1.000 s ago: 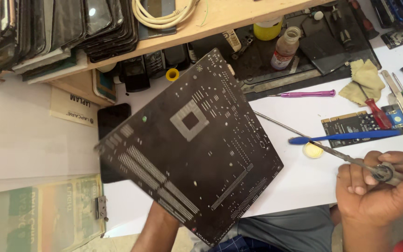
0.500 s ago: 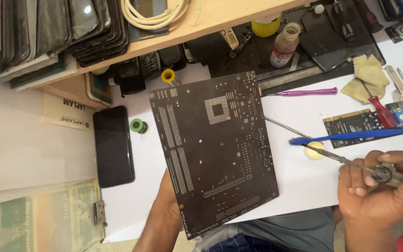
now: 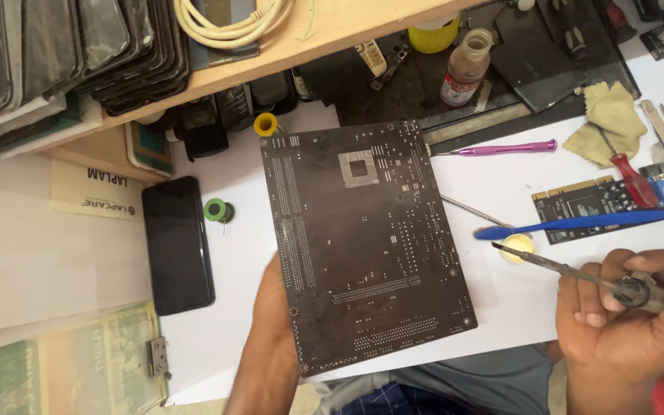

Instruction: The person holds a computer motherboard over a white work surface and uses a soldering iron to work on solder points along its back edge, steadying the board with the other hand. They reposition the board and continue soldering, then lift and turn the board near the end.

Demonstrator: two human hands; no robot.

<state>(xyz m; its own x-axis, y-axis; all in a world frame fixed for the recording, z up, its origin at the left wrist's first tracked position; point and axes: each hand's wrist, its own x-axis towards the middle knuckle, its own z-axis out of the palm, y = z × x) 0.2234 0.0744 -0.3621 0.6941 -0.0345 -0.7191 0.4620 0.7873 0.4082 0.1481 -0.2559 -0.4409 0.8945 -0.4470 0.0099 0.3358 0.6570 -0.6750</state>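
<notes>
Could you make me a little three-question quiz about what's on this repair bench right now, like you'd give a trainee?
1. True or false: the left hand holds the dark circuit board from beneath.
2. What does the right hand grip? A) the purple screwdriver B) a soldering iron C) the blue toothbrush
3. What lies flat on the white table, left of the board, beside the small green solder spool?

Key
1. True: the board's solder side faces up, the hand under its lower left edge.
2. B: its tip points toward the board.
3. A black smartphone, screen dark.
</notes>
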